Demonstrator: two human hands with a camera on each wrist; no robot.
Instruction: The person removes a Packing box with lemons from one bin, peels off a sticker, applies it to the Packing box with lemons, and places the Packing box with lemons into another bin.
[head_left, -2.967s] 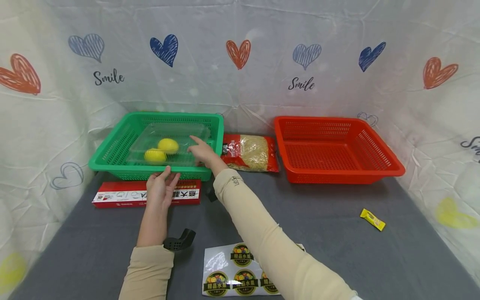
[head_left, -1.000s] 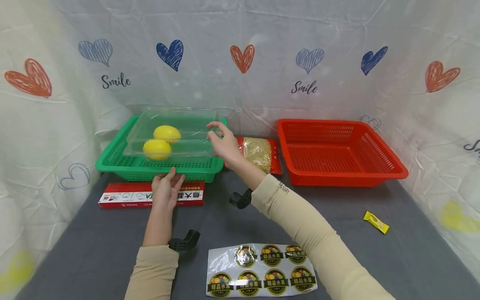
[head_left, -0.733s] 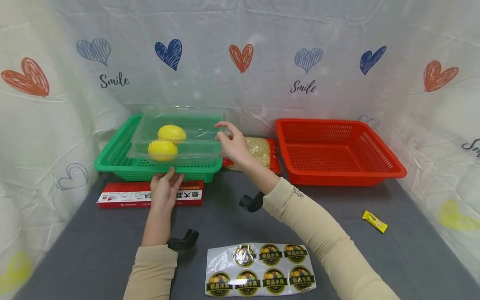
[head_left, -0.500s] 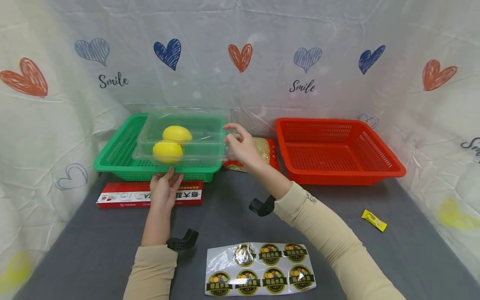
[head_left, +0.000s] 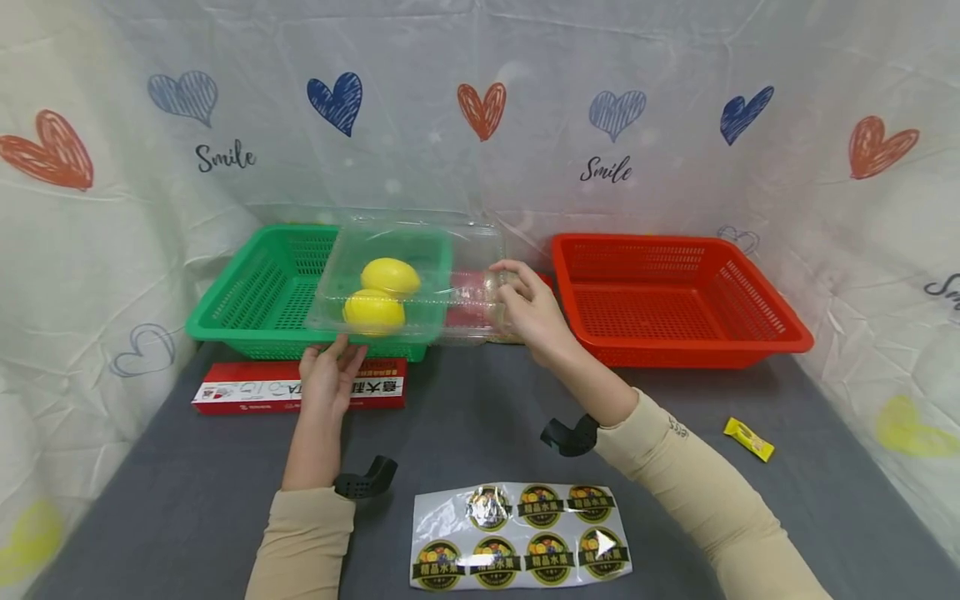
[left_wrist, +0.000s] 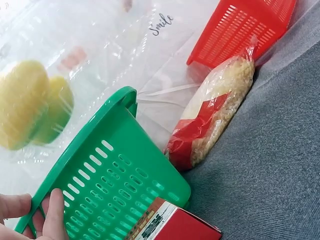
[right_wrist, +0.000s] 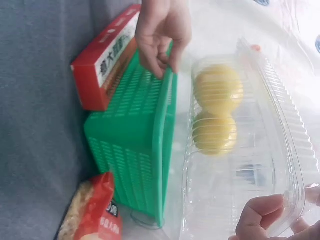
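Observation:
My right hand (head_left: pixel 536 317) pinches the right end of a clear plastic clamshell box (head_left: pixel 450 315), raised over the right side of the green basket (head_left: pixel 251 347). Two lemons (head_left: pixel 390 276) sit inside the box, towards its left end. In the right wrist view the fingers (right_wrist: pixel 262 205) bend around the box's edge, and the lemons (right_wrist: pixel 218 90) show through the plastic. My left hand (head_left: pixel 327 385) holds the green basket's front rim, thumb on top. The left wrist view shows the left hand (left_wrist: pixel 47 217) at that rim, with the lemons (left_wrist: pixel 22 105) above.
A red basket (head_left: pixel 682 354) stands at the right. Between the baskets, partly behind the box, lies a red bag of pasta (left_wrist: pixel 212 112). A red-and-white box (head_left: pixel 247 396) lies before the green basket. Nearer are a sticker sheet (head_left: pixel 521 537) and a small yellow packet (head_left: pixel 748 439).
The right hand has taken hold of the clear box, lifted it out of the green basket and carried it rightward with the lemons in it. The left hand stays on the basket rim.

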